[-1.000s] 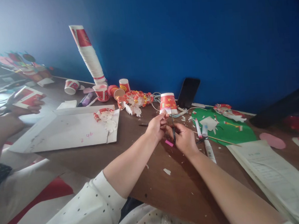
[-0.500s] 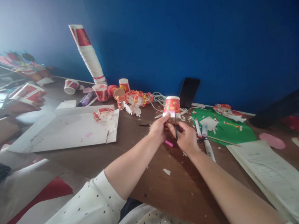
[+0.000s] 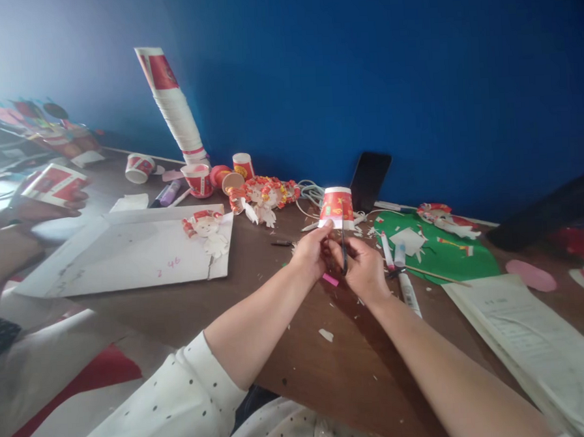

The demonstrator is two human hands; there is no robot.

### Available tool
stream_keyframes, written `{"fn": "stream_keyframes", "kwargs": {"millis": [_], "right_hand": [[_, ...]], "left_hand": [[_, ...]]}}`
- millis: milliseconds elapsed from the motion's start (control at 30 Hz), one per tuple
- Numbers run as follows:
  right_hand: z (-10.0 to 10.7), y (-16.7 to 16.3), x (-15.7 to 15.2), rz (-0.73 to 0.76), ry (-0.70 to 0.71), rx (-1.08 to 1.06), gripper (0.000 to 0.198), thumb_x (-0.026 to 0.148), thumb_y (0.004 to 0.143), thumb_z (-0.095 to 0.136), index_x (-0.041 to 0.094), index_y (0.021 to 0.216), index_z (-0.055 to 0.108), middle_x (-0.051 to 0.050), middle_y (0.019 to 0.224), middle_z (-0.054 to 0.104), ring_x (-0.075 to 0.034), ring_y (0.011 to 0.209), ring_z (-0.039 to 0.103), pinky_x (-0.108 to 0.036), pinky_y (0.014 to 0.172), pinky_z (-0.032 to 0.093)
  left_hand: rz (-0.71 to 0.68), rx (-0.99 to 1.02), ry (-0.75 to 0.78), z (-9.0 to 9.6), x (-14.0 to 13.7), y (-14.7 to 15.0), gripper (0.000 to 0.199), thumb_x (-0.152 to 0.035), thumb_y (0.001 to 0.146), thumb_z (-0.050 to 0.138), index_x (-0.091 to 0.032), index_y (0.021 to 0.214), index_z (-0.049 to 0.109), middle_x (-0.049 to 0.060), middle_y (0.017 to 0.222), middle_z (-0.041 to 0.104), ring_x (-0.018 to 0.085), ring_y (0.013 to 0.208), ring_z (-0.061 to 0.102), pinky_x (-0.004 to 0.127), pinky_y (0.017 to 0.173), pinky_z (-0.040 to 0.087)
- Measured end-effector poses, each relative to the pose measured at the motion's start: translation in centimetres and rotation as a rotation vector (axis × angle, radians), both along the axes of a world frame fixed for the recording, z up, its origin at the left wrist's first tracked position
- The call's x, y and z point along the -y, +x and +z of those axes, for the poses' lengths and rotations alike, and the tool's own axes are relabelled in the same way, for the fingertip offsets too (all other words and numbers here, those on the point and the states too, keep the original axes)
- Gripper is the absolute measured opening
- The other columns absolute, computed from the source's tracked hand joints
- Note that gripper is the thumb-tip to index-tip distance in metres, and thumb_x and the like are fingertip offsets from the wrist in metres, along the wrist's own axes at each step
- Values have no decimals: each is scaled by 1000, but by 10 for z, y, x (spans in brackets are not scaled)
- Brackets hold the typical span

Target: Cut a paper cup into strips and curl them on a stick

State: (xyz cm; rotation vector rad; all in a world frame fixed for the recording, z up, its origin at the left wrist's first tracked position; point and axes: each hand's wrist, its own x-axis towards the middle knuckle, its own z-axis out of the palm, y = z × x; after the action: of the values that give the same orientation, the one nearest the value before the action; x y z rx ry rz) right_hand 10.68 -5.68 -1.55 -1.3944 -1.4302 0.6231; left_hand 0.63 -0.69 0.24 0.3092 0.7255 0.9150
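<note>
Watching from afar through the head camera, I look down past a spotted white sleeve [image 3: 183,387] to a brown surface [image 3: 330,383], with a white scrap [image 3: 326,335] lying nearest the middle and printed sheets [image 3: 538,336] at the right. Just beyond the scrap lies a magenta strip [image 3: 330,280], left of a white marker [image 3: 409,296]. My right hand [image 3: 365,263] is closed around black scissors [image 3: 344,258], their blades pointing away from me and up to the pale lower edge of a red paper cup [image 3: 335,203]. My left hand [image 3: 309,253] pinches that edge, thumb on top, the cup's narrow end up; whether the blades have cut into it I cannot tell. A white board [image 3: 122,253] with pink handwritten figures lies to the left, a paper figure [image 3: 212,239] on its far right part, and a green sheet [image 3: 480,261] strewn with scraps lies to the right. At far left, blurred, a co-worker's hand [image 3: 39,204] holds a red-and-white cup [image 3: 58,183]. Behind my cup a dark phone [image 3: 369,178] leans toward the blue wall [image 3: 314,80]; farther left, beyond a cluster of red-trimmed figures [image 3: 266,197], rises a tilted stack of paper cups [image 3: 176,114].
</note>
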Motion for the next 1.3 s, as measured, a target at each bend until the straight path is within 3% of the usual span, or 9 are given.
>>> {"fn": "stream_keyframes", "kwargs": {"millis": [300,633,1000,1300], "right_hand": [[3,4,-3,-46,23,-7,38,50,77,63,17,94,71,-5,76,71,-18,64,61,-27,58,47],[8,3,-1,-63,68,46,36,46,79,63,15,94,72,-6,78,71,-18,68,62,-27,62,47],[9,0,-1,-101,23,-75,35,48,73,67,16,86,72,-2,61,63,-14,55,54,-25,53,43],[23,-6,2,-145,-99,-266,36,52,65,72,17,71,69,2,51,55,-12,45,49,-24,44,41]], "left_hand": [[-32,-19,38,-6,1,3,31,-37,75,68,-15,58,56,1,43,53,12,35,48,23,38,36],[-20,55,64,-8,2,4,33,-31,77,65,-16,52,52,0,41,52,9,33,44,21,37,33],[-53,-15,54,-4,4,3,28,-35,80,62,-14,63,58,2,49,58,12,37,51,25,39,37],[-18,2,103,-12,1,6,28,-36,73,70,-16,63,53,-3,46,49,10,36,45,23,39,33]]}}
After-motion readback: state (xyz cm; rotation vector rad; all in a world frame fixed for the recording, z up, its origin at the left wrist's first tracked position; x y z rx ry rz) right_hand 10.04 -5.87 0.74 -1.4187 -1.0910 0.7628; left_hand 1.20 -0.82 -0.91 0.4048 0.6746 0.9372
